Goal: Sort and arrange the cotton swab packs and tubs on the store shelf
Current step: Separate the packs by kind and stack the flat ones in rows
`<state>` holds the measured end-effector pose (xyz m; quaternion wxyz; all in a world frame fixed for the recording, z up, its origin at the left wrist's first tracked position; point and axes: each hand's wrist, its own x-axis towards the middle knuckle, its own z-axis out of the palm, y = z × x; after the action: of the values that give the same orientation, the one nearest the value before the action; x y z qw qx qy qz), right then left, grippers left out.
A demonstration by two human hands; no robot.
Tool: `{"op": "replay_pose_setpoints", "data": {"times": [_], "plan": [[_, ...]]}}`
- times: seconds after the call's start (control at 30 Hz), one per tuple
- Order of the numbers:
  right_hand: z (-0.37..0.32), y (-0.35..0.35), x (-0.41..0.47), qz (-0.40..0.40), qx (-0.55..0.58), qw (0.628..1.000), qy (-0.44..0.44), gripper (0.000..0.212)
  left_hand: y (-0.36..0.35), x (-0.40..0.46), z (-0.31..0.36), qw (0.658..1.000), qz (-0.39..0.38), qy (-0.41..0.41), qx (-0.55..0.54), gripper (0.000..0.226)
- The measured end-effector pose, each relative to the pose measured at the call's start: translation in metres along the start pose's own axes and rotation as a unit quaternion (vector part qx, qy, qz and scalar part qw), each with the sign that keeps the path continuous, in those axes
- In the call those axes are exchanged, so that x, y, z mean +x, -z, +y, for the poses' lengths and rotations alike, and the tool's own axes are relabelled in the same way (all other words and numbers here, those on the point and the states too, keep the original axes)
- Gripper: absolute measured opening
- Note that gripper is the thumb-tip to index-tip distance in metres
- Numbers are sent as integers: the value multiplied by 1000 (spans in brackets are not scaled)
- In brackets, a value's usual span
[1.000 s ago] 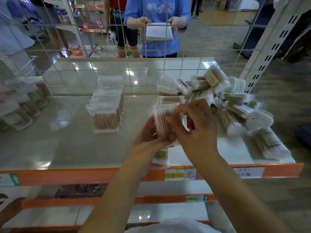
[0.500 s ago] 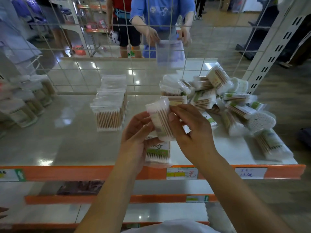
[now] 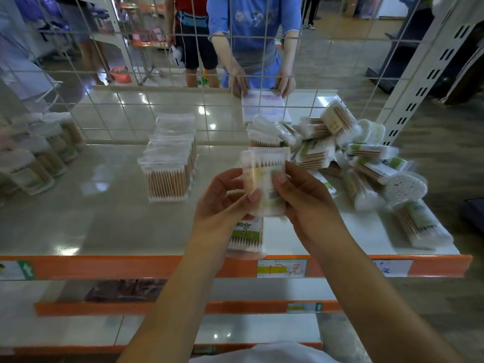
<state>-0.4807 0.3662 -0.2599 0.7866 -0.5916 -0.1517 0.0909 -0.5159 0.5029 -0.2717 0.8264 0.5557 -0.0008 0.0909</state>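
A shop aisle, seen at the shelving.

We stand before a retail gondola: white shelf [image 3: 104, 205] boards edged in orange strips [image 3: 157, 267] that carry price labels [image 3: 281, 268], one with a handwritten figure. A wire grid back panel [image 3: 131, 113] and a slotted white upright [image 3: 416, 82] frame the unit. We see identical cotton swab packs [image 3: 167, 176] fronted in a row, more tubs [image 3: 34, 166] at the left and a loose heap of packs [image 3: 366, 166] at the right. Through the grid we see a tiled floor [image 3: 340, 53], further display racks [image 3: 146, 35] with goods, and people standing in the aisle beyond.
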Motion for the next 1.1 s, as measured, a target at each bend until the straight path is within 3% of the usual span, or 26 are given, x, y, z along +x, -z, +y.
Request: {"op": "replay_pose_setpoints", "data": {"times": [0.07, 0.17, 0.3, 0.4, 0.5, 0.67, 1.1], "plan": [[3, 1, 1, -1, 31, 999, -16, 54, 1, 0, 1, 1000, -4, -7, 28, 56], [6, 0, 2, 8, 60, 997, -38, 48, -1, -1, 3, 996, 7, -15, 83, 67], [10, -5, 2, 27, 27, 997, -64, 47, -2, -3, 5, 994, 24, -25, 102, 67], [10, -11, 1, 39, -30, 998, -40, 37, 3, -3, 5, 993, 32, -25, 110, 61], [5, -16, 2, 37, -42, 998, 11, 60, 10, -2, 4, 993, 36, -24, 113, 64], [-1, -28, 9, -3, -147, 989, 19, 67, 22, -4, 14, 992, 44, -23, 113, 63], [3, -103, 26, -14, -230, 971, 65, 58, 88, -7, 47, 993, 76, -29, 85, 60]]}}
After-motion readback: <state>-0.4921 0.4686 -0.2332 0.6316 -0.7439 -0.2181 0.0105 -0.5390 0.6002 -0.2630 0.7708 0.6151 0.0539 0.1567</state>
